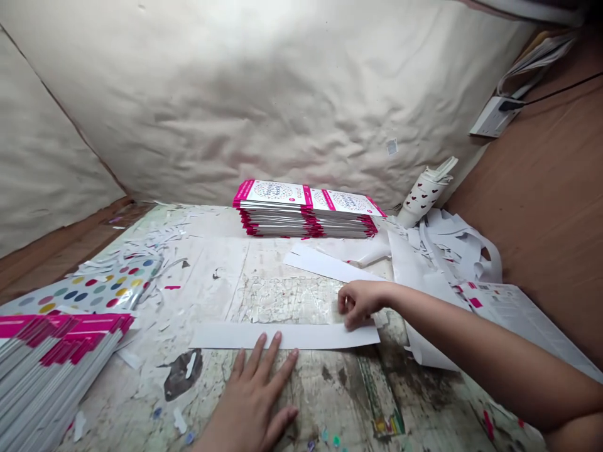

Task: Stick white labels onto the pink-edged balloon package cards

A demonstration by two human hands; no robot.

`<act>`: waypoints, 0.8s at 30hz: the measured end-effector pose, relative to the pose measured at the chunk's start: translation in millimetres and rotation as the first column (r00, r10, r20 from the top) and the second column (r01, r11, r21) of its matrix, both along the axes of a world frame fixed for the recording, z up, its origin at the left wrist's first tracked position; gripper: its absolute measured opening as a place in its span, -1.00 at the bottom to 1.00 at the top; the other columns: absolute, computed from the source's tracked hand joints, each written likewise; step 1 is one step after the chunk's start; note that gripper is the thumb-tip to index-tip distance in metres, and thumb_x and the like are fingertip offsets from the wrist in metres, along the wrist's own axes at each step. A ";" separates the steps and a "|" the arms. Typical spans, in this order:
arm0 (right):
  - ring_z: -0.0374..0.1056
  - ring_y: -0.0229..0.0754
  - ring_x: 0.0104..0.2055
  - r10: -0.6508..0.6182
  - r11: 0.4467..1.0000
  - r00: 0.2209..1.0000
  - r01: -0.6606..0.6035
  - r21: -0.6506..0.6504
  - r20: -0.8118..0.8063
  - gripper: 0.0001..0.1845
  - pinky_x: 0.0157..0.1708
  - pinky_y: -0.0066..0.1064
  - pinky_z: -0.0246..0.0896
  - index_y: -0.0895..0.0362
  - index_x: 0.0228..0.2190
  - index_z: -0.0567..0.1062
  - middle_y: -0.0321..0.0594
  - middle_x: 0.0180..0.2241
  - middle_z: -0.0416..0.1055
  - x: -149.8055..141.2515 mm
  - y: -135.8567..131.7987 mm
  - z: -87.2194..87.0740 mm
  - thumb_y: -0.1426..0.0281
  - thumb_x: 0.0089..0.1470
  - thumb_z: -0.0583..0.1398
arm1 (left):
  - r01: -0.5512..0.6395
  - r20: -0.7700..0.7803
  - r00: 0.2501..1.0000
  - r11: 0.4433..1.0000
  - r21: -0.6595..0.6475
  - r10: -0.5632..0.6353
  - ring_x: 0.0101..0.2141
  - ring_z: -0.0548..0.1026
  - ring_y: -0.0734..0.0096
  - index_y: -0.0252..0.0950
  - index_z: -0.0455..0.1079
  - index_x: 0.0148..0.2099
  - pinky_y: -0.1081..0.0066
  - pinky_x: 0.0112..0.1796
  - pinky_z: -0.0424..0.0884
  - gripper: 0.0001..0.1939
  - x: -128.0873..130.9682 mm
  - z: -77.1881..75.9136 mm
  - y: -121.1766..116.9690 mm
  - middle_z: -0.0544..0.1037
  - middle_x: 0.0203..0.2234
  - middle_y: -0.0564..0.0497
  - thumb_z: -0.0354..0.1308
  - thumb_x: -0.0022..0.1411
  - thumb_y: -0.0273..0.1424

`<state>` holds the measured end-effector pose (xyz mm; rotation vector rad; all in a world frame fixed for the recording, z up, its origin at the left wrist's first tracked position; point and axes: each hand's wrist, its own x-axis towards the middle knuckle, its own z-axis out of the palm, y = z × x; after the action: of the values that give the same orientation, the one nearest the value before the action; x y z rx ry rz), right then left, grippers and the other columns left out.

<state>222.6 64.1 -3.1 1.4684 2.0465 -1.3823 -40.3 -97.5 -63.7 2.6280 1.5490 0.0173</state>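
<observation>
A long white paper strip (311, 336) lies flat across the worktable in front of me. My left hand (252, 395) is spread open, palm down, with its middle fingertips resting on the strip's near edge. At the strip's right end, my right hand (360, 302) is curled, thumb and fingers drawn together and touching the paper. What sits between those fingers, if anything, is hidden. Behind the right hand lies a second white strip (330, 263), angled and partly covered by the wrist.
A stack of pink-and-white printed cards (306, 213) stands at the back. More folded pink-edged cards (51, 364) lie at left beside a polka-dot sheet (94, 285). A heart-patterned tumbler (424, 191), curled paper offcuts (464, 245) and a power socket (497, 117) are on the right.
</observation>
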 end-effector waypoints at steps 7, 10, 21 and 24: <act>0.22 -0.05 0.05 0.093 0.365 0.993 -0.104 0.925 0.075 -0.54 -0.05 -0.28 0.15 0.12 -0.01 0.32 -0.09 0.01 0.32 -105.6 104.2 66.1 0.27 0.05 0.20 | -0.054 0.076 0.997 0.962 0.268 0.035 -0.02 0.39 0.05 0.02 -0.07 0.29 0.09 0.00 0.15 -0.40 11.2 -13.9 -2.0 0.43 0.04 -0.11 -0.09 0.24 -0.04; 0.22 -0.01 0.06 0.069 0.352 0.988 -0.151 0.924 0.135 -0.41 -0.06 -0.27 0.17 0.14 0.04 0.28 -0.05 0.06 0.29 -138.8 150.7 72.6 0.30 -0.03 0.26 | -0.032 0.099 0.995 0.860 0.510 -0.021 -0.08 0.40 0.11 -0.11 0.09 0.26 0.20 -0.01 0.12 -0.37 12.4 -25.3 2.4 0.51 -0.08 -0.10 0.00 0.19 -0.04; 0.36 -0.01 -0.10 0.114 0.257 0.967 -0.248 0.934 0.226 -0.64 -0.18 -0.31 0.19 0.08 -0.12 0.44 -0.17 -0.16 0.48 -148.6 189.8 82.8 0.40 -0.03 0.13 | 0.011 0.054 0.997 0.790 0.613 -0.056 0.06 0.26 0.02 -0.23 0.30 0.14 0.21 0.02 0.06 -0.37 11.7 -33.3 11.2 0.42 0.06 -0.10 0.05 0.08 -0.03; 0.36 0.02 -0.12 0.103 0.209 0.969 -0.243 0.947 0.226 -0.57 -0.19 -0.26 0.18 0.09 -0.05 0.36 -0.13 -0.15 0.47 -150.5 192.6 83.3 0.46 -0.01 0.08 | -0.002 0.080 0.995 0.803 0.596 -0.057 0.07 0.25 0.03 -0.23 0.23 0.19 0.23 0.02 0.07 -0.34 11.1 -35.2 10.6 0.39 0.08 -0.10 0.05 0.09 -0.04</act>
<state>72.2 256.8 80.2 1.4395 3.0291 0.3758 -29.2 -86.8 -98.9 3.0354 1.6847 0.7405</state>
